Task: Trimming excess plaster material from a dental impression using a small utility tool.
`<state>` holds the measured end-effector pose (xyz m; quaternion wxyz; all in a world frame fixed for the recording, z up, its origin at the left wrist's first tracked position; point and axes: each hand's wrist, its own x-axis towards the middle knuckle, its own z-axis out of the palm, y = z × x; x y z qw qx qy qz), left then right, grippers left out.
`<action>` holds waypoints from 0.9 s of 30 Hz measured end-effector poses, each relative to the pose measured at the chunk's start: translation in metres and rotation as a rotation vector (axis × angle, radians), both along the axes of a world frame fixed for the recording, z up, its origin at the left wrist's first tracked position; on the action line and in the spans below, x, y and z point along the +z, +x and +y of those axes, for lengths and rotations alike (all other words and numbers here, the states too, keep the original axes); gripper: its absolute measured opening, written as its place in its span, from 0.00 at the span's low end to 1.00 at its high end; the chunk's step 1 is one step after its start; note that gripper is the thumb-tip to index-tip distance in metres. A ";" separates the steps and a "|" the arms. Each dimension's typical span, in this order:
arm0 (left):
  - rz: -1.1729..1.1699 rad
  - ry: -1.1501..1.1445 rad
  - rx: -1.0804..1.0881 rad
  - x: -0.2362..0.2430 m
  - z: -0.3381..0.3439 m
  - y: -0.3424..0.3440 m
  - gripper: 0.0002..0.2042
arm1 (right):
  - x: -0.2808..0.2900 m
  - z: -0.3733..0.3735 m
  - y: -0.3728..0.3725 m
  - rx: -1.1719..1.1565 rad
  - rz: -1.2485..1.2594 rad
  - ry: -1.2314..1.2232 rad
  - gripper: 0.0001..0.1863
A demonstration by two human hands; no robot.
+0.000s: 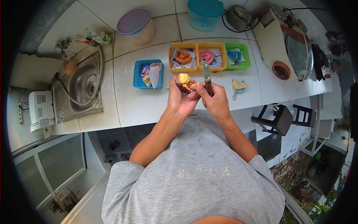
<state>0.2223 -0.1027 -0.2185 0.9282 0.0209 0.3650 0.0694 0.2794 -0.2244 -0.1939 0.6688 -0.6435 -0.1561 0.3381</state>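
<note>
My left hand (181, 101) is cupped around a lumpy dental impression (184, 78), pale yellow on top with orange and dark material below. Close beside it, my right hand (217, 103) grips a knife (208, 86) by its brown handle, the broad blade pointing up and away from the impression. The right thumb and fingertips reach to the impression's edge, at a small yellowish bit. On the counter to the right lies an impression tray (239, 85) filled with yellow material. Orange (183, 57), pink (206, 56) and blue (234, 55) impressions sit in baskets beyond my hands.
The baskets are two yellow ones (182, 70), a green one (247, 56) and a blue one (140, 85) with coloured scraps. Lidded tubs (136, 28) stand by the wall. A sink (78, 87) is at left, a cream machine (274, 44) at right, black stools (278, 121) below.
</note>
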 end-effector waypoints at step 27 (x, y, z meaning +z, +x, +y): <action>0.039 0.113 0.137 0.016 0.022 -0.002 0.15 | 0.015 -0.029 -0.025 0.165 -0.770 -0.155 0.26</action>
